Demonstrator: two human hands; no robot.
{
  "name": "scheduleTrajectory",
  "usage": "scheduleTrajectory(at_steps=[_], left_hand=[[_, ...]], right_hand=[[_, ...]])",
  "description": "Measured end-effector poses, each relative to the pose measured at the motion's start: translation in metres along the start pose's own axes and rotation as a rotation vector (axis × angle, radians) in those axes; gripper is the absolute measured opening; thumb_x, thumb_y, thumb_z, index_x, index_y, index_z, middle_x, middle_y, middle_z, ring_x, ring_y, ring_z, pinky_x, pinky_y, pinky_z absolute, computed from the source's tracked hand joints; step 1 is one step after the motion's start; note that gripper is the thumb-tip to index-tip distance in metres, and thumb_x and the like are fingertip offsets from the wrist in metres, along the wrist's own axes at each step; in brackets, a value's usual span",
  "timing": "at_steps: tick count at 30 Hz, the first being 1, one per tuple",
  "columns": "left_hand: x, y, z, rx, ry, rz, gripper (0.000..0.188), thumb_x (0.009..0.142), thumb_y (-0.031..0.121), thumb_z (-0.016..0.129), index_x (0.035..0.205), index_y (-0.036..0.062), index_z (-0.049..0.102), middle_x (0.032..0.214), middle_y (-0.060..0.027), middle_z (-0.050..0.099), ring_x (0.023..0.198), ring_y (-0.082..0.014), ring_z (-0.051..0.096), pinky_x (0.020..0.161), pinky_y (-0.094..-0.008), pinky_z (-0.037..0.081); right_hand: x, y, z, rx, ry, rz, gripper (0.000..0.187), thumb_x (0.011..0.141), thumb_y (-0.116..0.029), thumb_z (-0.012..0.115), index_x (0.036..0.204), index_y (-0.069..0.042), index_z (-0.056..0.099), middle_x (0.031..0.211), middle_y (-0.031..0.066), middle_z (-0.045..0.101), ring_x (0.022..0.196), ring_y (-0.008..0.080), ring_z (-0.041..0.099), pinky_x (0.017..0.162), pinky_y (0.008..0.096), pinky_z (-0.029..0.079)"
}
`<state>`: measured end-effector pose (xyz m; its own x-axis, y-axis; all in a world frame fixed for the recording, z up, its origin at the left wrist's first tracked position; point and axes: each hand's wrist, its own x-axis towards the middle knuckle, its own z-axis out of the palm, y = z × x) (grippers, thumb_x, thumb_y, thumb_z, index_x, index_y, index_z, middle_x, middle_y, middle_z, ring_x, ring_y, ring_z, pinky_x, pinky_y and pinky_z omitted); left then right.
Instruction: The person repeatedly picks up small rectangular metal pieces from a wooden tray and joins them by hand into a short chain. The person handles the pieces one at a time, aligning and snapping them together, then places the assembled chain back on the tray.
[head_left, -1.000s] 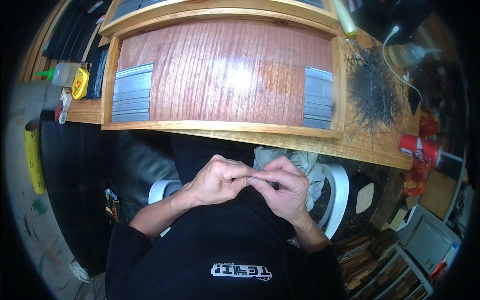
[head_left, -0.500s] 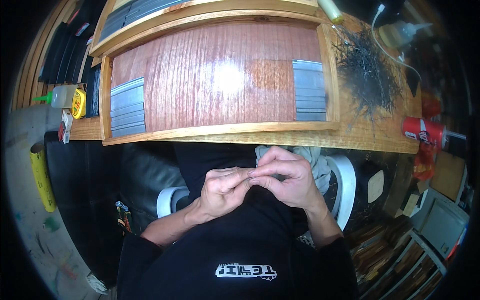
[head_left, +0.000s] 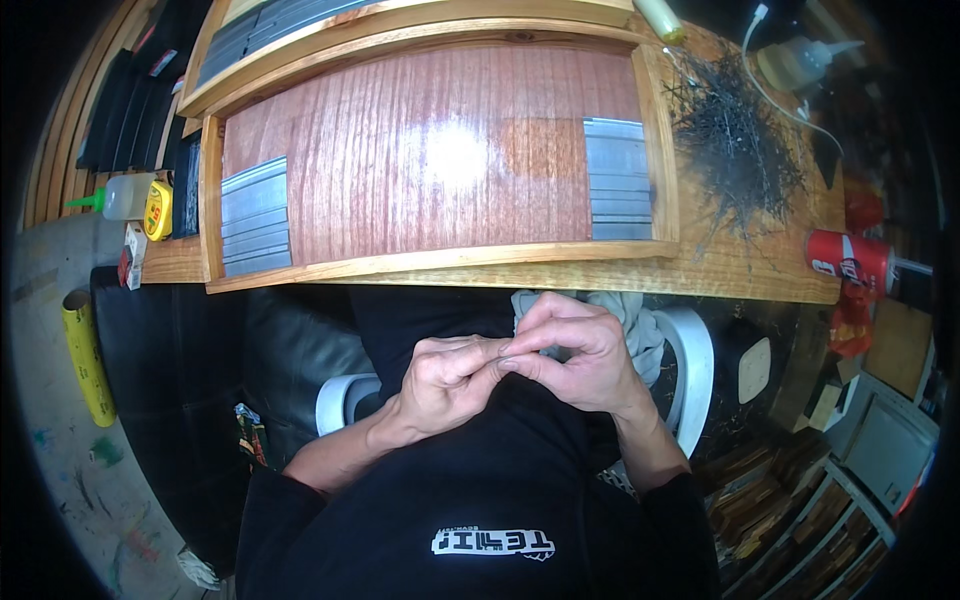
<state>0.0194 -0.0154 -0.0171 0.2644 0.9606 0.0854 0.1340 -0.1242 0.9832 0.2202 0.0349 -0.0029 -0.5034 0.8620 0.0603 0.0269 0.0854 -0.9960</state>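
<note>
My left hand (head_left: 450, 385) and my right hand (head_left: 580, 355) meet over my lap, fingertips pinched together. Whatever they hold between the tips is too small or too hidden to make out. Just beyond them, on the table, lies a shallow wooden tray (head_left: 440, 262) with a reddish wood-grain bottom. Inside it, one stack of grey strips (head_left: 255, 215) sits at the left end and another stack of grey strips (head_left: 617, 180) at the right end.
A heap of thin dark sticks (head_left: 740, 140) lies right of the tray, near a squeeze bottle (head_left: 800, 65) and a red can (head_left: 848, 262). At the left stand a green-tipped bottle (head_left: 125, 195) and a yellow container (head_left: 157, 209). White chair arms (head_left: 690, 375) flank me.
Both hands stay pinched together in nearly the same place. The view has shifted very slightly; nothing on the table has visibly moved.
</note>
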Motion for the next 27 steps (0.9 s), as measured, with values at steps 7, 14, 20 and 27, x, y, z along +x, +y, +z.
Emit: scheduleTrajectory(at_steps=[7,14,20,27], left_hand=[[0.0,-0.003,-0.002,0.005,-0.011,0.003,0.022,0.088,-0.007,0.076,0.111,-0.0055,0.076,0.087,-0.0194,0.077,0.073,-0.0247,0.077,0.062,-0.0301,0.057],[-0.001,0.0,-0.008,-0.053,-0.097,-0.125,0.017,0.094,0.005,0.076,0.109,-0.0037,0.077,0.084,-0.018,0.077,0.068,-0.0195,0.075,0.057,-0.029,0.053],[0.005,0.0,-0.011,-0.102,-0.11,-0.104,0.017,0.095,0.007,0.077,0.108,-0.0033,0.077,0.083,-0.0176,0.076,0.068,-0.021,0.075,0.06,-0.0303,0.055],[0.009,-0.003,-0.015,-0.046,-0.136,-0.054,0.022,0.088,-0.002,0.078,0.11,-0.0045,0.076,0.083,-0.019,0.075,0.075,-0.0288,0.076,0.066,-0.0318,0.058]], right_hand=[[-0.002,0.003,0.002,-0.001,0.028,-0.032,0.016,0.079,0.002,0.087,0.093,-0.002,0.08,0.087,0.006,0.07,0.078,0.0142,0.068,0.067,0.0259,0.054],[-0.004,-0.006,0.005,-0.01,0.049,0.048,0.016,0.079,0.002,0.087,0.094,-0.002,0.08,0.086,0.0056,0.069,0.075,0.0132,0.067,0.065,0.0252,0.053],[-0.006,-0.003,0.008,-0.022,0.082,0.037,0.013,0.081,-0.001,0.087,0.091,-0.001,0.078,0.085,0.0059,0.068,0.073,0.0143,0.066,0.062,0.0265,0.051],[-0.009,-0.003,0.011,-0.035,0.104,0.017,0.014,0.08,0.0,0.087,0.091,-0.001,0.078,0.086,0.0062,0.068,0.076,0.0151,0.066,0.064,0.0273,0.051]])
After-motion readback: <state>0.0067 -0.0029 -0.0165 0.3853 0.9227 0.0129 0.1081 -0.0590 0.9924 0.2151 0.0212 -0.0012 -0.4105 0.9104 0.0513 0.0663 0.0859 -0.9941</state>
